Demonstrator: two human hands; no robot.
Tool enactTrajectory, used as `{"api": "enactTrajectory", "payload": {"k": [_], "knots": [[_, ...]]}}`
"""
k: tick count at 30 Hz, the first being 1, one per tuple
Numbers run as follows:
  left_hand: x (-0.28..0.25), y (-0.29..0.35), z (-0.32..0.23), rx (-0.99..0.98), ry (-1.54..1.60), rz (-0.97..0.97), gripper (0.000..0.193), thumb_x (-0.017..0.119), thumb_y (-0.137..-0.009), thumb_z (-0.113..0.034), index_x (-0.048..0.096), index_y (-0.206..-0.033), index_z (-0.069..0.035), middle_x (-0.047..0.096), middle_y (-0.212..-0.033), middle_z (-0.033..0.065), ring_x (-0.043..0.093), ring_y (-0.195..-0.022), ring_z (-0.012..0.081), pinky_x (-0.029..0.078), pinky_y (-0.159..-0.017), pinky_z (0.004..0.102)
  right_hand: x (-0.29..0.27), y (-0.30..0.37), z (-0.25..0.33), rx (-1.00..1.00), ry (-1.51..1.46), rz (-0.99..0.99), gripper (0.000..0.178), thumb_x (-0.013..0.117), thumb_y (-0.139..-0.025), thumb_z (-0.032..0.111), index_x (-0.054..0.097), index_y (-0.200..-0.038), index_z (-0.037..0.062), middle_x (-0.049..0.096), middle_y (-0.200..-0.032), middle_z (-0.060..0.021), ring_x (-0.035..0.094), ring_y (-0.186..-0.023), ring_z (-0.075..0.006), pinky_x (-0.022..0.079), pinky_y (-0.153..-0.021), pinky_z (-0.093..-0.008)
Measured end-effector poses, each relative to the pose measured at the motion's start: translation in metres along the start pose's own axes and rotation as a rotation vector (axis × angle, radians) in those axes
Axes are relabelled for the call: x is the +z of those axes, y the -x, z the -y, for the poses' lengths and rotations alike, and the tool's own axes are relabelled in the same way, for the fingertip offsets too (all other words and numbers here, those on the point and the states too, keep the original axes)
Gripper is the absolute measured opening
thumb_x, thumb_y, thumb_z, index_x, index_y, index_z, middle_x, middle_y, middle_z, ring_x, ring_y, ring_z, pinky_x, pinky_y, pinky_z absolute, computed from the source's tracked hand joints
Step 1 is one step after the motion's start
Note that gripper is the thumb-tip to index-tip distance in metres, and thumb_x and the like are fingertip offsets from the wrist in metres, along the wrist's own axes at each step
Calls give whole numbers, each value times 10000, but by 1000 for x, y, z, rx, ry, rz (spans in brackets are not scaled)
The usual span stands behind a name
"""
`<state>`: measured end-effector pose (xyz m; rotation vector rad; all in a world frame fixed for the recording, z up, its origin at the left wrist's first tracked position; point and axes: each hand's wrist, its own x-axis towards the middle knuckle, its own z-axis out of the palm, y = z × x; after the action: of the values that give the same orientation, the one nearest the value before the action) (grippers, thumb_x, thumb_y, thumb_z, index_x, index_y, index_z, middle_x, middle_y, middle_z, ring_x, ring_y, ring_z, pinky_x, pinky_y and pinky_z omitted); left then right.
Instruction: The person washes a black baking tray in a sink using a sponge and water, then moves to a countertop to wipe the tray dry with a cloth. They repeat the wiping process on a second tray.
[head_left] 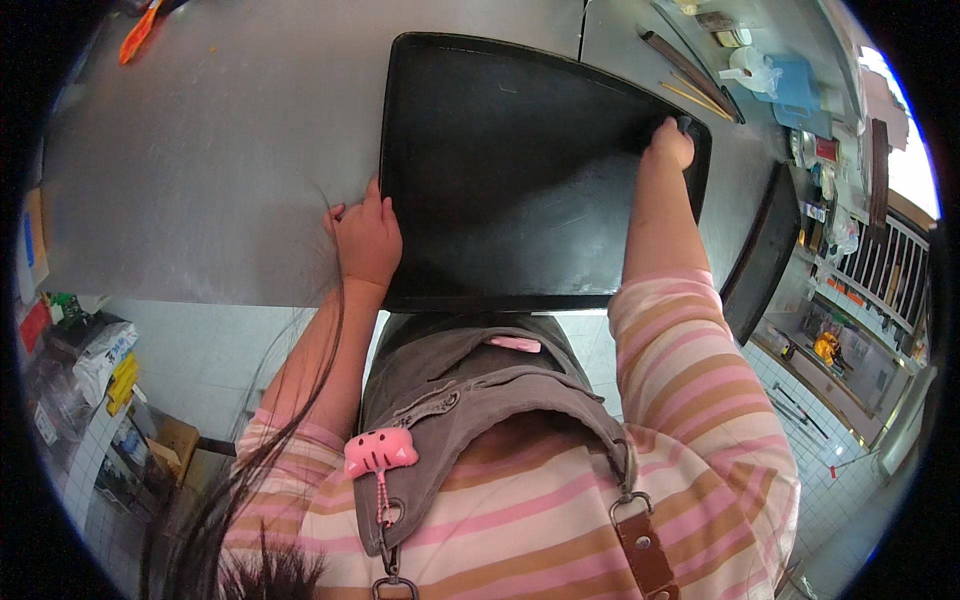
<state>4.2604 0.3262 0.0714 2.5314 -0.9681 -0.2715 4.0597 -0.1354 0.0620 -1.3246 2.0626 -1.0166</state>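
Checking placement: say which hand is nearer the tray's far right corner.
The right hand, near that corner of the black tray; the left hand is at its left edge.

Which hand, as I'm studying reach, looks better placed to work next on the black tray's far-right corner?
Probably the right hand: it is at that corner, apparently gripping a small dark item. The left hand is at the left edge of the black tray.

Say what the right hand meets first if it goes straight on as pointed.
Likely the black tray, at its far rim just ahead of the right hand; beyond that, thin tan sticks. Height above the tray is unclear, so it might clear the rim.
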Motion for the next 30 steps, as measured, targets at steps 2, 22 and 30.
{"api": "enactTrajectory", "payload": {"k": [2, 22, 30], "knots": [[2, 0, 1, 14, -15, 10, 358, 480, -992, -205, 570, -1306, -58, 681, -820, 111, 638, -817, 281, 337, -963, 465, 28, 0, 15, -100, 120, 9, 438, 690, -825, 294, 672, -1051, -80, 671, -1064, -287, 680, -952, -386, 523, -854, -436], [8, 3, 5, 43, -27, -109, 296, 588, -930, -167, 612, -1193, -32, 595, -659, 63, 595, -678, 261, 372, -879, 451, 112, 329, 106, -1150, 94, 516, 201, 769, -630, 113, 684, -801, 50, 609, -890, -167, 594, -866, -385, 511, -769, -469], [13, 5, 7, 64, 44, -178, 296, 595, -919, -159, 605, -1190, -41, 579, -640, 59, 577, -648, 267, 368, -852, 454, 103, 326, 111, -1207, 32, 829, 185, 741, -612, 91, 624, -754, 73, 613, -844, -101, 617, -829, -341, 513, -713, -419]]}}
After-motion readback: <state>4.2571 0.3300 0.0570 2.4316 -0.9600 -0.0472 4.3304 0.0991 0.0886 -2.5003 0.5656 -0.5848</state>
